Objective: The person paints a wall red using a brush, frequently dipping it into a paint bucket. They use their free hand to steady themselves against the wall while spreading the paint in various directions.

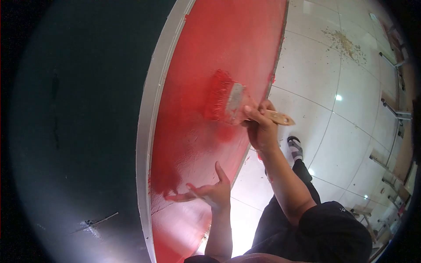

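My right hand [262,129] is wrapped round a wide paintbrush [236,99], its fingers near the base of the wooden handle. The bristles are coated in red paint and lie against or close over the red wall [228,39]. The handle's end, which has a hole in it, sticks out past the fist. Lower down, my left hand [208,191] is empty, its fingers spread in front of the same wall. Some of its fingertips look reddish. Around the brush the paint is glossy and deep red, while paler patches show below it.
A white trim strip [151,101] borders the red wall on the left, with a dark surface [87,109] beyond. To the right lies a white tiled floor [315,83] with scattered debris [346,46]. My sandalled foot [295,147] stands there. Metal-legged furniture [394,111] lines the far right.
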Tool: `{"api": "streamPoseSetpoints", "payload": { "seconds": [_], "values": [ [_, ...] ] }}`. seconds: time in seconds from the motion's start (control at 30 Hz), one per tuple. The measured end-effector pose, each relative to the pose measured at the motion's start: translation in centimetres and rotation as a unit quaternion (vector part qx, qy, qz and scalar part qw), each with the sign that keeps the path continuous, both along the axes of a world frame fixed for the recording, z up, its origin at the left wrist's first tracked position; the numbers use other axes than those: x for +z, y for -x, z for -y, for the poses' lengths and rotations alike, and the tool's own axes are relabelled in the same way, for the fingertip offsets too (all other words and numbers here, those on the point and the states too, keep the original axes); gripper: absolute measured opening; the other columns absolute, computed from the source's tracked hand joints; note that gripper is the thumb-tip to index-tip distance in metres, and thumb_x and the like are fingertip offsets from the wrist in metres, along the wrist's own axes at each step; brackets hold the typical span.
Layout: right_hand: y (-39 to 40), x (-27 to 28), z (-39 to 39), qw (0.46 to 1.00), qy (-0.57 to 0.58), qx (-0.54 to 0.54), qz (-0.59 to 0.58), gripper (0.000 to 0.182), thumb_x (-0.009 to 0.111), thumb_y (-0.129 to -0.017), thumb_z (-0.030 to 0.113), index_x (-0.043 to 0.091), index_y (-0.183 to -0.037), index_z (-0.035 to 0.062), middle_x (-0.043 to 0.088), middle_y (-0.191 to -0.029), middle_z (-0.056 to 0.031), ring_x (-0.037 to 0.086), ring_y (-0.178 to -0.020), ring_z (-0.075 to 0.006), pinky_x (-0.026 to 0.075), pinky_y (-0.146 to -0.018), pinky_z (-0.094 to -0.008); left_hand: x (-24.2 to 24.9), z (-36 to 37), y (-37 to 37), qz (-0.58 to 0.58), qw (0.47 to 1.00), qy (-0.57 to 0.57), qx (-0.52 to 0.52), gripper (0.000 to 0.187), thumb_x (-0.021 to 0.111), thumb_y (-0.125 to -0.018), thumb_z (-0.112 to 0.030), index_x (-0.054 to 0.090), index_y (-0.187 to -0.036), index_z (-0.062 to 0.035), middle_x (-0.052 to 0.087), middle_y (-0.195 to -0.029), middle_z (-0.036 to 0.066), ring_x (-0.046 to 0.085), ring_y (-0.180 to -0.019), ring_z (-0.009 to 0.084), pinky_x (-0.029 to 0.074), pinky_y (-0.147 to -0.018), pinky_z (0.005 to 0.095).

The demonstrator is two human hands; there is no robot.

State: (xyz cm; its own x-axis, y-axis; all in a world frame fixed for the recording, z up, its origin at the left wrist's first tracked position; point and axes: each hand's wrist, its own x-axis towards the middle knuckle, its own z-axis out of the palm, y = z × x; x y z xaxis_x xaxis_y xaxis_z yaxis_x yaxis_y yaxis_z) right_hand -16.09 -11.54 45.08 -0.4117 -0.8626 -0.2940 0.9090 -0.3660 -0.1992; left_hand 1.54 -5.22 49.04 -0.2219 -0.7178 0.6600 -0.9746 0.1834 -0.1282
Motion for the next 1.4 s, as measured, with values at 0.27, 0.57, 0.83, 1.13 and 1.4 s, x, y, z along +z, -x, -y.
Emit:
{"api": "streamPoseSetpoints", "payload": {
  "seconds": [0.27, 0.57, 0.83, 1.13, 1.4],
  "values": [
    [-1.9, 9.4, -1.3, 0.994, 0.083, -0.042, -0.050, 0.033, 0.068, -0.081, -0.003, 0.039, -0.077, 0.0106, 0.054, -0.075, -0.0030, 0.061, -0.067, -0.0120, 0.058, -0.062, -0.0270, 0.3, -0.3, -2.4, 0.067, 0.993, -0.016, 0.091, 0.116, 0.079, -0.070, -0.046, 0.001, -0.148, -0.0108, -0.022, -0.144, 0.040, -0.017, -0.130, 0.0637, 0.003, -0.095, 0.0792],
    [-3.2, -4.0, -4.7, 0.964, -0.226, -0.021, -0.137, 0.027, 0.065, -0.081, -0.005, 0.042, -0.078, 0.0106, 0.058, -0.076, -0.0045, 0.065, -0.067, -0.0160, 0.058, -0.062, -0.0303, -1.3, 0.2, -3.7, 0.121, 0.981, -0.021, 0.149, 0.118, 0.075, -0.069, -0.057, -0.005, -0.149, -0.0242, -0.029, -0.140, 0.041, -0.020, -0.124, 0.0693, 0.004, -0.087, 0.0847],
    [-2.4, 8.9, -2.8, 0.974, 0.027, -0.069, -0.212, 0.029, 0.064, -0.082, -0.007, 0.040, -0.076, 0.0076, 0.061, -0.080, -0.0116, 0.068, -0.070, -0.0203, 0.060, -0.060, -0.0338, -1.5, 0.1, -4.5, 0.133, 0.985, -0.026, 0.102, 0.118, 0.072, -0.074, -0.053, -0.014, -0.149, -0.0229, -0.027, -0.138, 0.045, -0.024, -0.121, 0.0709, 0.002, -0.086, 0.0843],
    [-4.8, -7.2, -1.9, 0.995, -0.097, -0.038, -0.003, 0.032, 0.065, -0.080, -0.007, 0.040, -0.078, 0.0133, 0.059, -0.077, -0.0052, 0.065, -0.067, -0.0191, 0.058, -0.060, -0.0361, -1.4, 0.1, -4.0, 0.155, 0.982, -0.014, 0.109, 0.118, 0.077, -0.068, -0.055, -0.003, -0.149, -0.0194, -0.029, -0.141, 0.040, -0.024, -0.125, 0.0668, -0.001, -0.089, 0.0827],
    [-4.2, -7.5, -2.3, 0.933, -0.195, -0.026, -0.300, 0.023, 0.064, -0.084, -0.003, 0.044, -0.076, 0.0072, 0.060, -0.077, -0.0066, 0.061, -0.066, -0.0140, 0.051, -0.062, -0.0270, -1.4, -0.1, -3.8, 0.140, 0.980, -0.029, 0.138, 0.109, 0.068, -0.075, -0.060, -0.002, -0.149, -0.0209, -0.029, -0.140, 0.042, -0.026, -0.123, 0.0676, -0.002, -0.085, 0.0836]
  ]
}}
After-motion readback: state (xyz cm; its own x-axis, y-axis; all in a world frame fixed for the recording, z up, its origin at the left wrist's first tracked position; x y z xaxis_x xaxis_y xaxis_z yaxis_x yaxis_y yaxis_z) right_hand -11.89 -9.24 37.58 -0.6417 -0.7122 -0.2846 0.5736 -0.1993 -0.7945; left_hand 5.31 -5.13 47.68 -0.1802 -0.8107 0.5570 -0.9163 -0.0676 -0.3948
